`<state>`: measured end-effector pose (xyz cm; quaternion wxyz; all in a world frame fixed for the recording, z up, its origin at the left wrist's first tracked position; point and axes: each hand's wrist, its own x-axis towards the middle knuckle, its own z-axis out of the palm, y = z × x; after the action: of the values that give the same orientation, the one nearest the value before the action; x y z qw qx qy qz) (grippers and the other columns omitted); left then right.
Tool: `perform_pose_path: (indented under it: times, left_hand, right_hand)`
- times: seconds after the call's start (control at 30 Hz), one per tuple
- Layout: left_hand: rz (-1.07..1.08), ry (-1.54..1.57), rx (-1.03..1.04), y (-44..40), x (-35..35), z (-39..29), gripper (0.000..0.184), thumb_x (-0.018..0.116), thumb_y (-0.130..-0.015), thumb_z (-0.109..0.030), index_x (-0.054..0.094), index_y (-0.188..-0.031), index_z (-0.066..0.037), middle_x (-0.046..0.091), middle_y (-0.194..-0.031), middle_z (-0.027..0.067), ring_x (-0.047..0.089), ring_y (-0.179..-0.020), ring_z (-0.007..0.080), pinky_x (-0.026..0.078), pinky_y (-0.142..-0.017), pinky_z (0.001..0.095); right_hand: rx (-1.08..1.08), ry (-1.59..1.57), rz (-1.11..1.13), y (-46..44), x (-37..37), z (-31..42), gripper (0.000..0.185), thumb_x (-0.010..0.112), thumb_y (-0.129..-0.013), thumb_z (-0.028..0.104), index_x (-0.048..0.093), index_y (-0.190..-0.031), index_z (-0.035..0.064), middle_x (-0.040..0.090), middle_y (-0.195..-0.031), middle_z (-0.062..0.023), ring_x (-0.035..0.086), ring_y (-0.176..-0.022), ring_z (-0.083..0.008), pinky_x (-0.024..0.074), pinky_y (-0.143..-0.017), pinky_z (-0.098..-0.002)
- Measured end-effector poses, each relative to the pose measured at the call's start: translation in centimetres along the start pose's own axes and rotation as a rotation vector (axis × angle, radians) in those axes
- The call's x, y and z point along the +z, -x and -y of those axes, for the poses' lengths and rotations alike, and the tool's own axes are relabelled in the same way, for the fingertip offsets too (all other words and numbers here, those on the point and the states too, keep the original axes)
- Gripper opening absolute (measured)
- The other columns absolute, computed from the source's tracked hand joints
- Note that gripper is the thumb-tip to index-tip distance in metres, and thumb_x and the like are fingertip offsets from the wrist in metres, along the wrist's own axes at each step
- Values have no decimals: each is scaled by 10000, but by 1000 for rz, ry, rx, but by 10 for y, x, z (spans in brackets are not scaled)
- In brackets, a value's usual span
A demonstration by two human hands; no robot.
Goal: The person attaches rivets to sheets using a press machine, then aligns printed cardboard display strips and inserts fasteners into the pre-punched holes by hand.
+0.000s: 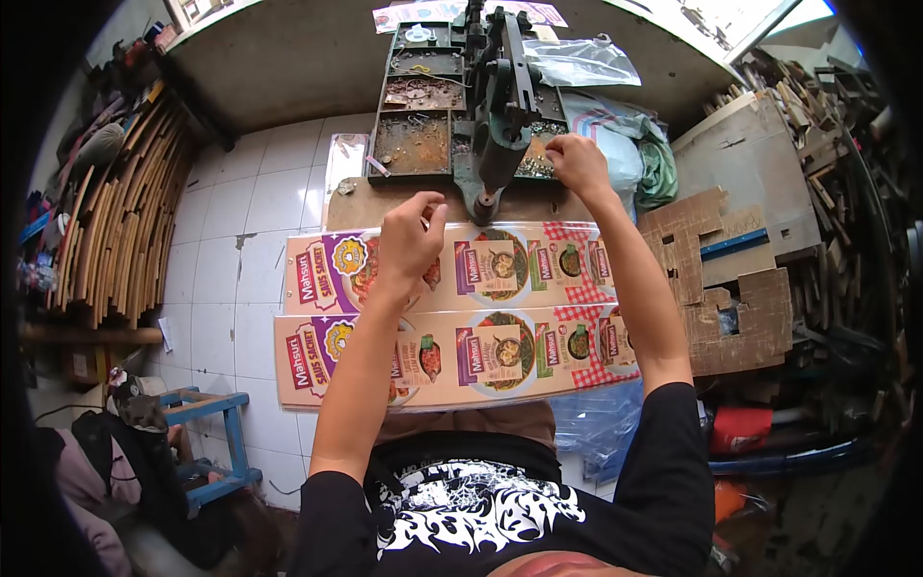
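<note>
My left hand (411, 240) is closed with its fingers curled, just left of the press head and above the upper printed sheet (450, 271). A small pale speck shows at its fingertips, too small to name. My right hand (579, 163) is closed in a pinch at the edge of the right parts tray (540, 165), which holds small shiny pieces; what it grips is hidden. Between my hands stands a dark green hand press (502, 135), its tip (484, 204) over the wooden board. Below the upper sheet lies a second printed sheet (447, 358) with the same food pictures, across my lap.
A compartment tray (413, 144) with small metal parts flanks the press on the left. Clear plastic bags (582, 62) and a green bag (657, 171) lie to the right. Cut cardboard (673, 245) leans there. A blue stool frame (236, 433) stands at lower left.
</note>
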<state>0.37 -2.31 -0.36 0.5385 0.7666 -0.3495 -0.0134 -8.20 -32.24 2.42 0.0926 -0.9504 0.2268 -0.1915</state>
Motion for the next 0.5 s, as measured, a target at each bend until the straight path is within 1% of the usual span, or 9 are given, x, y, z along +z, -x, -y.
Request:
perform_pose_path:
  times: [0.1, 0.13, 0.23, 0.27, 0.33, 0.4, 0.43, 0.47, 0.5]
  left_hand:
    - [-18, -4, 10, 2, 3, 8, 168, 652, -880, -127, 698, -954, 17, 702, -801, 184, 697, -702, 293, 533, -650, 373]
    - [-24, 19, -32, 1, 3, 6, 149, 645, -875, -113, 700, -929, 15, 698, -798, 189, 695, -710, 312, 531, -650, 383]
    - [-28, -19, 5, 0, 4, 13, 144, 635, -874, -114, 700, -921, 6, 695, -800, 192, 691, -723, 333, 530, -656, 396]
    - [-32, -15, -5, 0, 5, 15, 144, 635, -874, -114, 700, -921, 6, 695, -800, 192, 691, -723, 333, 530, -656, 396]
    - [-44, -41, 48, 0, 6, 17, 154, 642, -878, -103, 699, -938, 27, 692, -755, 175, 674, -637, 262, 519, -623, 354]
    - [-46, -29, 40, 0, 5, 17, 153, 643, -876, -104, 700, -935, 25, 693, -758, 175, 677, -645, 264, 520, -626, 355]
    - [-44, -20, 38, 0, 4, 17, 152, 643, -875, -106, 700, -933, 23, 694, -762, 175, 681, -653, 266, 520, -629, 356]
    - [-50, -19, 30, 0, 3, 16, 152, 643, -875, -106, 700, -933, 23, 694, -762, 175, 681, -653, 266, 520, -629, 356]
    - [-40, -1, 13, 0, 3, 15, 153, 634, -874, -125, 702, -923, 3, 695, -784, 182, 682, -705, 312, 525, -659, 385]
  right_hand:
    - [-22, 41, 92, -5, 4, 0, 152, 665, -847, 209, 757, -908, 105, 707, -967, -123, 666, -953, -325, 526, -838, -434]
    - [-25, 42, 102, -6, 7, -1, 152, 665, -847, 209, 757, -908, 105, 707, -967, -123, 666, -953, -325, 526, -838, -434]
    - [-88, 58, 79, -6, 12, -2, 160, 655, -856, 211, 735, -911, 84, 692, -948, -131, 653, -948, -334, 518, -841, -440]
    - [-109, 85, 31, -4, 13, -2, 170, 648, -866, 220, 715, -915, 72, 682, -940, -138, 647, -934, -336, 513, -835, -445]
    - [-136, 116, -10, 2, 12, 4, 183, 640, -877, 229, 695, -920, 60, 672, -932, -144, 642, -921, -338, 508, -829, -450]
    - [-170, -52, -143, 12, 7, 14, 160, 648, -883, 194, 658, -924, 39, 651, -902, -149, 636, -867, -341, 502, -787, -440]
    - [-179, -52, -137, 18, 2, 25, 160, 648, -883, 194, 658, -924, 39, 651, -902, -149, 636, -867, -341, 502, -787, -440]
    - [-238, -221, -104, 28, -2, 36, 133, 654, -881, 159, 652, -916, 31, 644, -884, -147, 633, -849, -338, 499, -766, -428]
    - [-294, -389, -70, 38, -6, 47, 106, 659, -878, 124, 646, -908, 23, 637, -866, -145, 630, -831, -336, 496, -745, -416]
